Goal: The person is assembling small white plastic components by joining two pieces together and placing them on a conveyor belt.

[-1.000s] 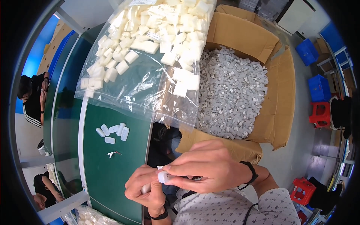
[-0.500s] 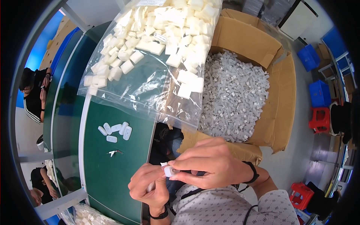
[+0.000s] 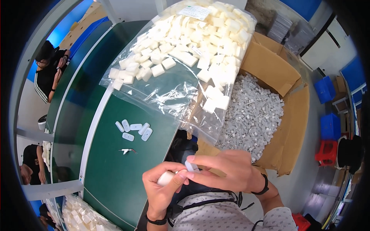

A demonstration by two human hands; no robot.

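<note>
My left hand (image 3: 162,188) grips a small white rounded plastic piece (image 3: 165,178) just off the near edge of the green table (image 3: 111,173). My right hand (image 3: 223,173) meets it from the right, with thumb and forefinger pinching a smaller white part (image 3: 190,166) against that piece. Both hands hover over my lap, above a dark bag (image 3: 181,148). Several finished white oblong pieces (image 3: 134,130) lie in a loose row on the table to the upper left of my hands.
A large clear plastic bag of white foam blocks (image 3: 185,50) lies across the table and a cardboard box (image 3: 293,115) heaped with small white parts (image 3: 250,115). A tiny red-and-white scrap (image 3: 126,151) lies on the table. Another bag of white blocks (image 3: 81,215) sits bottom left. Other people sit at left.
My hands have stayed together and shifted slightly right and up while working the small white piece. The camera has tilted a little, sliding the scene.
</note>
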